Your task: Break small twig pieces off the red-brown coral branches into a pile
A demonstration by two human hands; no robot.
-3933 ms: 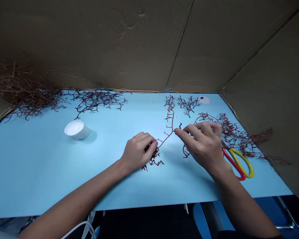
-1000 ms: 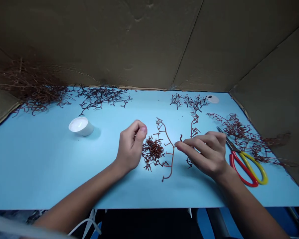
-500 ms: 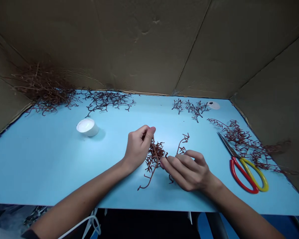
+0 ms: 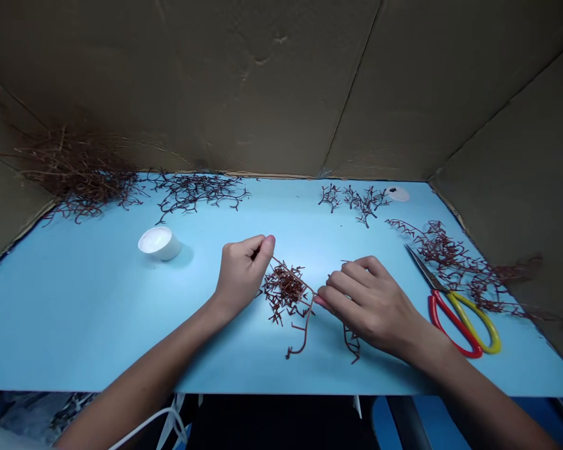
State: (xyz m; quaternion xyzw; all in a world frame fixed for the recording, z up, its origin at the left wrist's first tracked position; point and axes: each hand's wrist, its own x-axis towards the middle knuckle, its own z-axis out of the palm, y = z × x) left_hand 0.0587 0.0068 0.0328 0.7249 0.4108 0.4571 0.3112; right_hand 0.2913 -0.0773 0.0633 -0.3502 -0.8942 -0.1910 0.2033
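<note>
The left hand [image 4: 241, 272] clenched a dark red branching twig [image 4: 306, 328] above a heap of red clippings [image 4: 284, 290]; whether the fingers of the right hand [image 4: 370, 306] gripped could not be told.

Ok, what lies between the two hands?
The head view shows a heap of short reddish-brown twig pieces and a long branched twig between the left hand and right hand.

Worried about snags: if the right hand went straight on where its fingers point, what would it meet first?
Probably the dried reddish-brown twig just ahead of the right hand, then the pile of twig pieces; depth is unclear.
</note>
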